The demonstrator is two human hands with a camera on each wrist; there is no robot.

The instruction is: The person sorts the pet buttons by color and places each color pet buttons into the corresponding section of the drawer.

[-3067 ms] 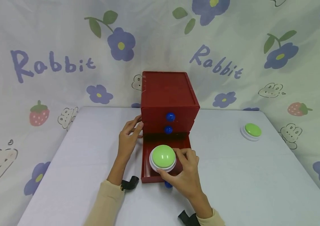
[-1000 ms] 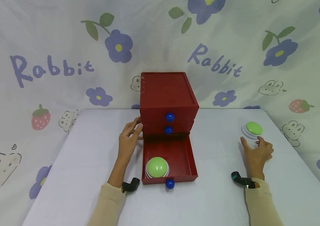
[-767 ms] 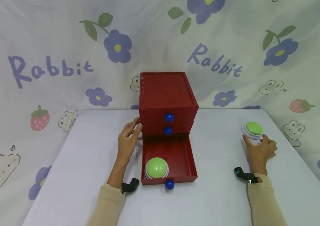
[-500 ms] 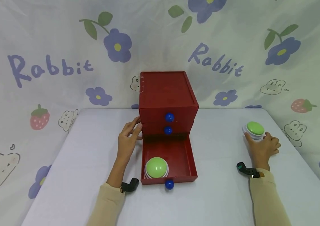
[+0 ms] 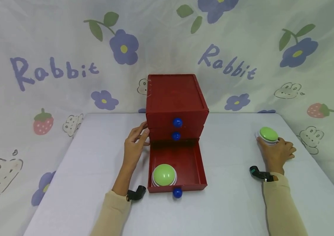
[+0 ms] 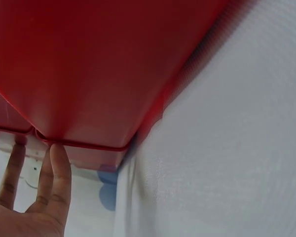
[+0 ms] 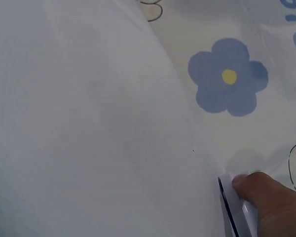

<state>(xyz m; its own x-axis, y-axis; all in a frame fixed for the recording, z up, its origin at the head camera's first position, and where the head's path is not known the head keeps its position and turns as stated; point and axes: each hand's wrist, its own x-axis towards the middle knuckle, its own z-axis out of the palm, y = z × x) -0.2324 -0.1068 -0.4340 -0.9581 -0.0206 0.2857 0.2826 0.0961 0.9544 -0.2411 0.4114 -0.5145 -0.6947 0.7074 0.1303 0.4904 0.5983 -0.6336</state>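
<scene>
A red drawer cabinet (image 5: 176, 93) stands mid-table, its bottom drawer (image 5: 187, 164) pulled out by a blue knob (image 5: 177, 193). One push button (image 5: 164, 174), a green dome on a white base, sits in that drawer's front left corner. My left hand (image 5: 133, 147) rests its extended fingers against the cabinet's left side; in the left wrist view the fingertips (image 6: 58, 150) touch the red edge. At the far right, my right hand (image 5: 276, 154) grips a second green push button (image 5: 268, 133) by its base. The right wrist view shows the thumb (image 7: 259, 190) on the white base (image 7: 237, 207).
The upper two drawers, each with a blue knob (image 5: 177, 123), are closed. White cloth covers the table (image 5: 229, 203). Behind it hangs a printed curtain (image 5: 167, 42) with flowers and rabbits. A black camera mount sits on each wrist.
My right hand left the first button in the drawer's front left corner, moved far right, and closed thumb and fingers on the second button. The left hand stayed at the cabinet.
</scene>
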